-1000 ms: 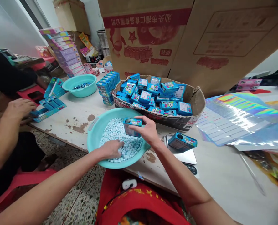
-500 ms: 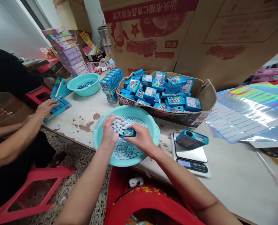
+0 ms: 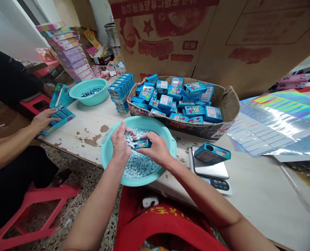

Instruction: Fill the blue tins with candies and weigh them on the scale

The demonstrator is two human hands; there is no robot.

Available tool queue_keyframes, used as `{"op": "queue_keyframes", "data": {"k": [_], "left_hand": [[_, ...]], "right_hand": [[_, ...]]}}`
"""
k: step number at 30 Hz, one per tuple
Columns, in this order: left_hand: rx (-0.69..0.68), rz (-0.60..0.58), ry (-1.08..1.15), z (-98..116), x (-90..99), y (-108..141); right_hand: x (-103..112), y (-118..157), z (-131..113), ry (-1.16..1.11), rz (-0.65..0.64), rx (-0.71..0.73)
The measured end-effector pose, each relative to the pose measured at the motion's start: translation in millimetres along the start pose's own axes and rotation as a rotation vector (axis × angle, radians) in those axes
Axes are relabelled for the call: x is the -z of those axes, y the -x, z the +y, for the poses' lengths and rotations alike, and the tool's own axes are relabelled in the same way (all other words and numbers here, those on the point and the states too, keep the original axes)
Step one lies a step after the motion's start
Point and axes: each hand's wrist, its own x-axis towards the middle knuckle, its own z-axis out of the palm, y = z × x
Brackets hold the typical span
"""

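Observation:
My left hand (image 3: 120, 143) is cupped around a heap of small pale-blue candies (image 3: 130, 139), above a turquoise basin (image 3: 108, 153). Between the thumb and fingers of my right hand (image 3: 157, 148) is a small blue candy box (image 3: 142, 143), lying on its side with one end against the heap. More of the same candies (image 3: 141, 165) cover the bottom of the basin. On a digital scale (image 3: 215, 174) to the right, another blue candy box (image 3: 212, 153) rests with a dark round hole in its end.
Behind the basin stands a cut-down carton (image 3: 223, 127) of blue boxes, beside a stack of blue boxes (image 3: 121, 90). A second basin (image 3: 89, 97) holds dark blue pieces. At left, a co-worker's hand (image 3: 43, 120) touches a display tray (image 3: 63, 122). Shiny sheets (image 3: 270, 129) lie right.
My left hand has turned more upright and closed further around the candies, and the heap looks smaller. The box in my right hand now shows more of its printed side.

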Motion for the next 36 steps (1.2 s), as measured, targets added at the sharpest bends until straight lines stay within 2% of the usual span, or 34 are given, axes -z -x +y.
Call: {"op": "queue_keyframes", "data": {"k": [5,10,13,18,22,24,25,26,29,31,36], "left_hand": [[-0.048,-0.007,-0.027,2,-5.9,0],[-0.076,-0.028,-0.057,0,-11.6,3],[-0.028,-0.035,-0.041,0,-13.2,4],[0.062,-0.088,0.059,15,-4.8,-1],[0.263,-0.028,0.142,25,11.2,-11],[0.359,-0.005,0.147,24,14.6,-12],[0.360,-0.008,0.142,22,14.1,-10],[0.319,-0.017,0.130,20,12.3,-6],[0.069,-0.049,0.022,10,2.2,7],[-0.034,-0.051,-0.056,4,-3.9,14],[-0.072,-0.055,-0.047,-1,-9.7,16]], "right_hand": [[1,1,-2,-0.042,-0.015,0.009],[3,4,-1,-0.044,0.055,-0.014],[1,6,3,-0.060,0.017,-0.016],[9,11,5,-0.205,0.074,-0.080],[20,16,2,-0.354,0.094,-0.166],[19,17,2,-0.352,0.097,-0.163],[18,17,2,-0.323,0.099,-0.149],[15,16,2,-0.282,0.100,-0.132],[5,15,2,-0.162,0.081,-0.081],[0,14,2,-0.125,0.072,-0.063],[-2,14,3,-0.123,0.075,-0.060]]}}
